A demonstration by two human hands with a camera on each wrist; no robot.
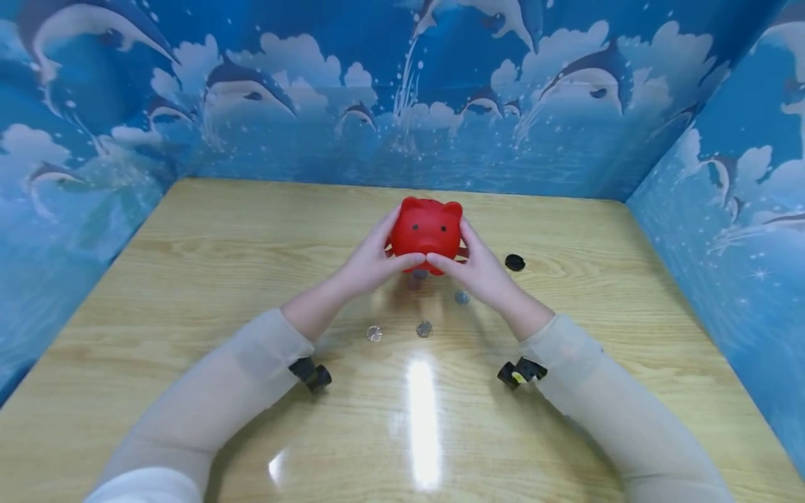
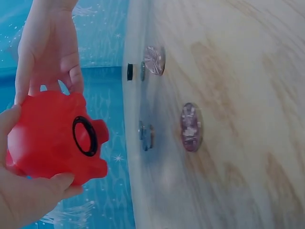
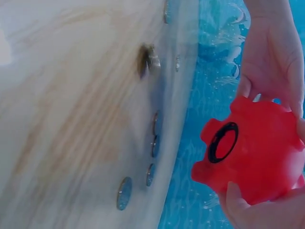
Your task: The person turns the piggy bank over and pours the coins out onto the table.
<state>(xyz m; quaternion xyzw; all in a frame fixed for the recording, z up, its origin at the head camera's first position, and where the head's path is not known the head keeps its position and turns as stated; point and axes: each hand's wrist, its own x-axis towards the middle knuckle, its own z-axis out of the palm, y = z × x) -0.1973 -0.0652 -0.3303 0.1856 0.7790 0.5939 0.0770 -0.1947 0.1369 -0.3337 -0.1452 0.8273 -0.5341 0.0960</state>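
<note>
A red piggy bank (image 1: 426, 230) is held above the wooden table, its snout toward me. My left hand (image 1: 371, 262) grips one side of it and my right hand (image 1: 481, 265) the other, thumbs meeting in front below the snout. Both wrist views show a black-rimmed round hole (image 2: 85, 136) in its underside, facing the table. Several coins lie on the tabletop below and in front of it, including one coin (image 1: 374, 333) at left, a second coin (image 1: 424, 329) at centre and a third coin (image 1: 462, 297) near my right wrist. Others sit partly hidden beneath the bank.
A black round cap (image 1: 514, 263) lies on the table (image 1: 264, 230) to the right of my right hand. Blue dolphin-print cloth (image 1: 402, 154) walls the back and sides. Black wrist cameras (image 1: 309, 374) hang under both sleeves. Light glares off the tabletop near me.
</note>
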